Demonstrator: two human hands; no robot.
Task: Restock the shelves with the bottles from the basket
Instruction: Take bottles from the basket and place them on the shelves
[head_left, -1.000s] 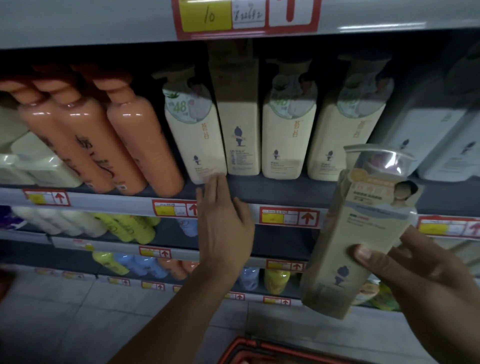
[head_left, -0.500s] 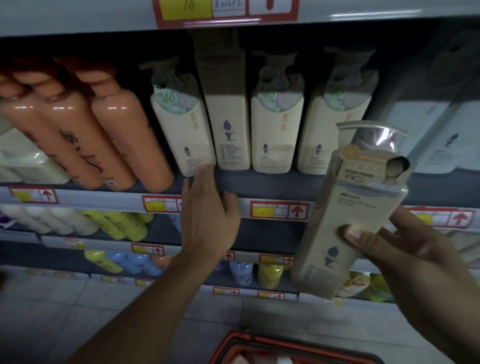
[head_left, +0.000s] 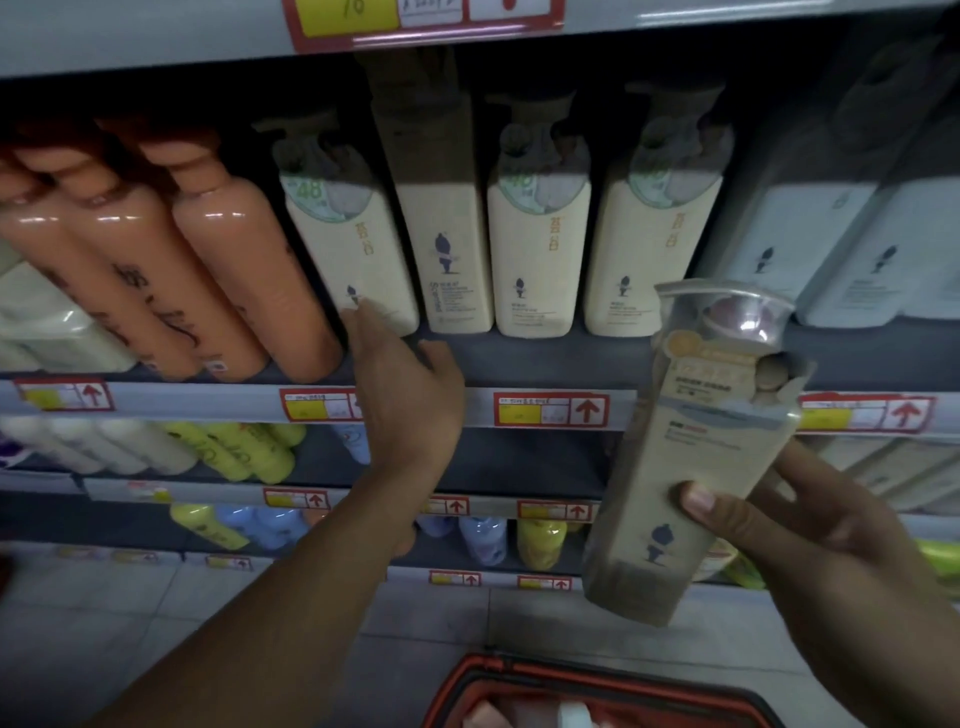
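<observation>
Item 1, boxed bottle (head_left: 691, 457): beige carton with a clear plastic window over the pump top, dark figure logo near its base. I see it held in the air in front of the shelf edge (head_left: 550, 410), tilted with its top leaning right, lower right of the cream row. My right hand (head_left: 810, 540) grasps it from the right side, thumb pressed across the front face.

Item 2, left hand (head_left: 410, 395): reaching up to the shelf, fingers spread and loose, holding nothing. One fingertip touches the lower front of the leftmost cream bottle (head_left: 348, 249), which leans left against the orange ones.

Item 3, cream row: the leaning bottle, then a tall cream box (head_left: 441, 218), then two upright cream pump bottles (head_left: 540, 244), all standing side by side on the same shelf.

Item 4, orange bottles (head_left: 234, 270): several, left of the cream row, all slanted.

Item 5, pale blue boxes (head_left: 841, 244): right end of that shelf, behind the held carton's top.

Item 6, basket (head_left: 519, 675): red rim at the bottom edge, on the floor below my hands; contents blurred, I cannot tell what they are.

Item 7, lower shelves: yellow, blue and white bottles (head_left: 239, 452), with red-and-yellow price tags (head_left: 587, 410) along each edge
</observation>
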